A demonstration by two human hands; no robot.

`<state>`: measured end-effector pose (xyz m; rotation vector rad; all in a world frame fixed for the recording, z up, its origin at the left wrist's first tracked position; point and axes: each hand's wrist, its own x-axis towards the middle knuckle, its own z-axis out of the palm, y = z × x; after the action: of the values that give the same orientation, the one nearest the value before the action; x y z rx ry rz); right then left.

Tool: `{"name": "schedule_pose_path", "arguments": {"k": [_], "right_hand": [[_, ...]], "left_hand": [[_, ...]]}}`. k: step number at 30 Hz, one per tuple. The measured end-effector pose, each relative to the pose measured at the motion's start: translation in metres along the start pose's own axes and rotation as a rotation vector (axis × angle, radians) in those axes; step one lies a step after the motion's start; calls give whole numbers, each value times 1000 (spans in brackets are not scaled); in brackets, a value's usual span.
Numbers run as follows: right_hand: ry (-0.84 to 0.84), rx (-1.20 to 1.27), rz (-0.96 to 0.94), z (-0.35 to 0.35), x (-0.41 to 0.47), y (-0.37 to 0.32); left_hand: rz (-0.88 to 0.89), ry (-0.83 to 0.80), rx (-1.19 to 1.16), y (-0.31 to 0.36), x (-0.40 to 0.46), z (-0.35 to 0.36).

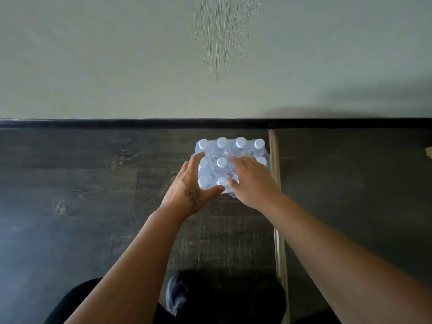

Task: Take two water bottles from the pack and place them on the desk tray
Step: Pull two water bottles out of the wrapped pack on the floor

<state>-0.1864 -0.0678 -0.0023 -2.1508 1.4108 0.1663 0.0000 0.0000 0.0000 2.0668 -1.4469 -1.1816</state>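
A shrink-wrapped pack of water bottles (230, 149) with white caps stands on the dark wood floor by the wall. My left hand (190, 187) rests against the pack's near left side, fingers spread, thumb along the front edge. My right hand (251, 177) lies flat on top of the pack's right half, fingers apart over the plastic wrap. Neither hand has lifted a bottle out. One bottle cap (222, 162) shows between my two hands. No desk tray is in view.
A black baseboard (140, 123) runs under the grey wall (117, 54). A pale wooden strip (277, 183) crosses the floor just right of the pack. My dark shoe (176, 293) is near the bottom edge.
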Motion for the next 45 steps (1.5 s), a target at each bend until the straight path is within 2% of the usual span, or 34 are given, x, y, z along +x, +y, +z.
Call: {"name": "schedule_pose_path", "arguments": {"k": [4,8,11,16,22,27,30,32,38,42,45], "right_hand": [[16,-151,-53,42,38,13],[97,-349,-65,70,66,18],[152,-377,-63,76,75,21],[215,-295,-100,72,73,20],[199,-86,-184,28,55,15],[236,195,-186,-30,39,4],[312,280,-237,-71,35,-8],[372,325,-247,-94,34,-14],[472,417,-301,-135,30,-30],[465,482,-325,-136,36,-37],[561,611,-283,-123,48,-33]], "left_hand": [[-13,21,62,-27,30,35],[11,164,162,-47,52,54],[18,202,126,-51,57,57],[27,215,34,-38,60,52],[-55,5,-29,-10,53,27],[-16,-50,-230,8,45,-2],[141,-15,-159,15,42,-8],[201,14,-211,19,44,-11],[248,92,-303,34,60,-13],[222,193,-268,37,66,-9],[196,206,-244,35,70,-10]]}}
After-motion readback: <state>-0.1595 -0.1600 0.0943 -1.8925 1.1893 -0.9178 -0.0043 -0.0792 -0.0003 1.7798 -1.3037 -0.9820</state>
